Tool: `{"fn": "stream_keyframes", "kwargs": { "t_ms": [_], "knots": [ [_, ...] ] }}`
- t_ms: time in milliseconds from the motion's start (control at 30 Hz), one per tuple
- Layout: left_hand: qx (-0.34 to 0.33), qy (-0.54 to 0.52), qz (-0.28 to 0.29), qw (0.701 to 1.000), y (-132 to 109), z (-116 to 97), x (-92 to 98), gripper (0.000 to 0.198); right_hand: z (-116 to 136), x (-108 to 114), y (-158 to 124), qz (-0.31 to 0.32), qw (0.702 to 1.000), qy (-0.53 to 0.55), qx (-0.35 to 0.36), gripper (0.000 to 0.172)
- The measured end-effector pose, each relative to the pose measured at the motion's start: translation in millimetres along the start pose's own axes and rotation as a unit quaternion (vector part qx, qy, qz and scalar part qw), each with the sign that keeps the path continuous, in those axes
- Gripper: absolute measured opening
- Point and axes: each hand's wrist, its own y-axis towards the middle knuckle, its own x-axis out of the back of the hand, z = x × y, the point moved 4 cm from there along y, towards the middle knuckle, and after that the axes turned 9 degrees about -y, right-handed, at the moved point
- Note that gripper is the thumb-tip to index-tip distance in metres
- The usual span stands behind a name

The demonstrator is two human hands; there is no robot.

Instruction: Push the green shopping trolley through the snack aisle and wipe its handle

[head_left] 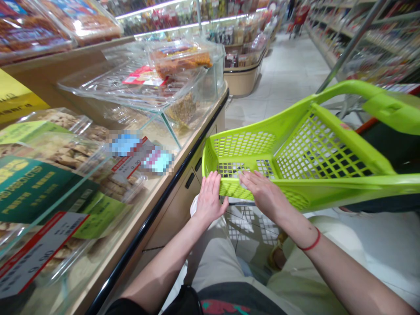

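Observation:
A bright green plastic shopping cart (331,184) with latticed walls stands in front of me, its handle rising at the right. Nothing shows inside the part of its basket that I can see. My left hand (210,199) is hooked over the corner of the near rim, fingers together over the edge and thumb on the near side. Farther right along the same rim, my right hand (266,192) has its fingers over the edge; its thumb is hidden. A red cord (314,240) circles the right wrist.
A display counter (154,210) with a black edge runs along the left, carrying clear packs of food (70,153) and price tags (42,253). Glass dividers stand on it. Tiled aisle floor (285,65) stretches ahead between shelves (357,26). Far off is a red cart (300,15).

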Motion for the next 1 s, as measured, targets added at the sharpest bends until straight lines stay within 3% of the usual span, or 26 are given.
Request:
{"fn": "stream_keyframes", "kwargs": {
  "t_ms": [133, 333, 467, 600, 733, 867, 1000],
  "knots": [
    [-0.012, -0.003, -0.006, 1.0, -1, 4, 2.8, 0.081, 21, -9, 21, 0.006, 0.998, 0.046, 0.048, 0.048],
    [0.0, 0.013, -0.006, 1.0, -1, 13, 0.7, 0.081, 46, -16, 55, 0.086, 0.994, 0.059, 0.02, 0.041],
    [0.014, 0.038, -0.005, 0.999, -1, 15, 0.2, 0.078, 56, -15, 64, 0.087, 0.994, 0.068, 0.019, 0.039],
    [0.024, 0.064, 0.004, 0.998, 1, 14, 1.1, 0.074, 42, -13, 48, 0.054, 0.996, 0.066, 0.026, 0.046],
    [0.039, 0.067, 0.014, 0.997, 2, 14, 1.1, 0.077, 6, -3, 17, 0.016, 0.999, 0.04, 0.004, 0.055],
    [0.045, 0.06, 0.013, 0.997, 2, 14, 0.7, 0.078, -24, 10, -3, 0.021, 0.999, 0.03, -0.02, 0.06],
    [0.049, 0.043, 0.009, 0.998, 1, 14, 0.9, 0.079, -25, 8, 2, 0.043, 0.998, 0.039, -0.023, 0.061]
  ]
}}
